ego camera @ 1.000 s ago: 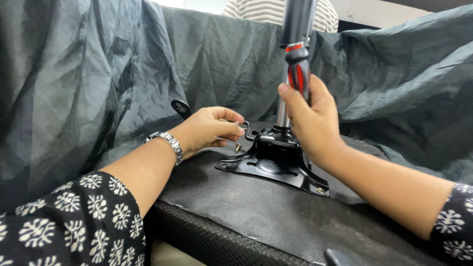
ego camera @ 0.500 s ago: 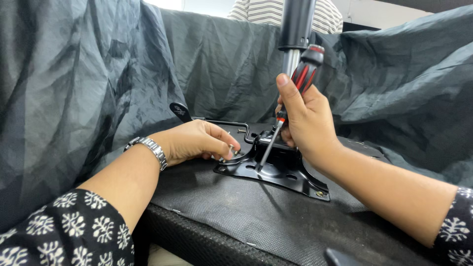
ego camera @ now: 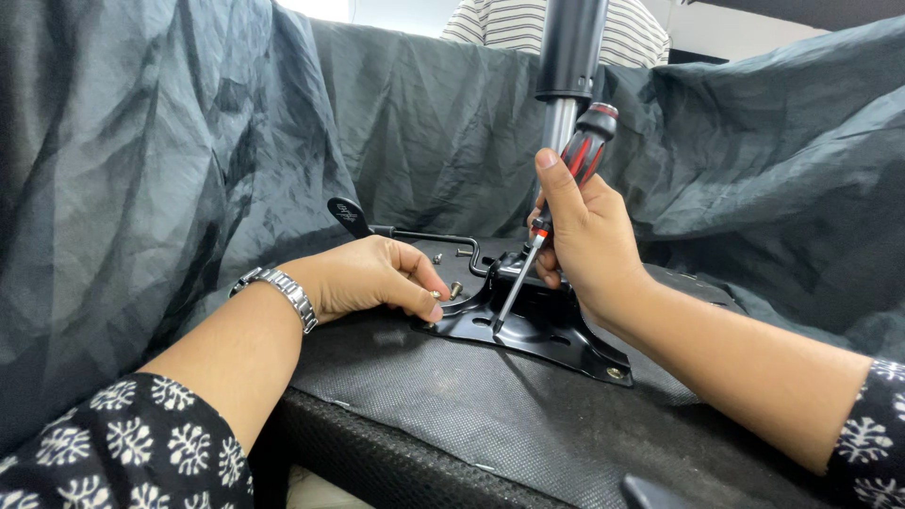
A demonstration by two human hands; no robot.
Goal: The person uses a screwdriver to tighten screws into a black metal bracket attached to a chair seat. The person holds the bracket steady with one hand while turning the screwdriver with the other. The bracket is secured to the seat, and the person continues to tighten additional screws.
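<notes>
**Mechanism plate partly fastened, one corner in hand**

The black metal mechanism plate (ego camera: 528, 325) lies flat on the dark mesh seat underside (ego camera: 490, 415), and everything else is best placed from it. A gas-lift column (ego camera: 568, 66) rises from the plate's middle, chrome below and black above. A thin lever with a black paddle grip (ego camera: 347, 215) runs out from the plate's far-left side.

The right hand (ego camera: 589, 245) is closed around the red-and-black handle of a screwdriver (ego camera: 556, 203), thumb up along the grip. The shaft slants down and its tip rests on the plate's flat part, just in front of the column's foot; whether it sits in a screw head there cannot be told. The left hand (ego camera: 372, 278) rests at the plate's near-left corner, thumb and forefinger pinched on a small screw (ego camera: 436, 297) or pressing it to the plate's edge; the pinch hides most of it.

As a judgement: fastening looks under way but not finished. At the plate's near-right corner a screw head (ego camera: 615, 373) seems seated, so that corner appears done. The near-left corner appears not yet fastened, since a screw is in the fingers there. Loose screws (ego camera: 452, 256) lie on the mesh just behind the left hand, and another small one (ego camera: 456, 288) stands beside the plate's left edge, which suggests more holes left to fill. The far corners are hidden behind the column and the right hand.

Crumpled grey cloth (ego camera: 160, 170) is draped behind and to both sides of the plate. A person in a striped shirt (ego camera: 500, 21) stands beyond it.
</notes>
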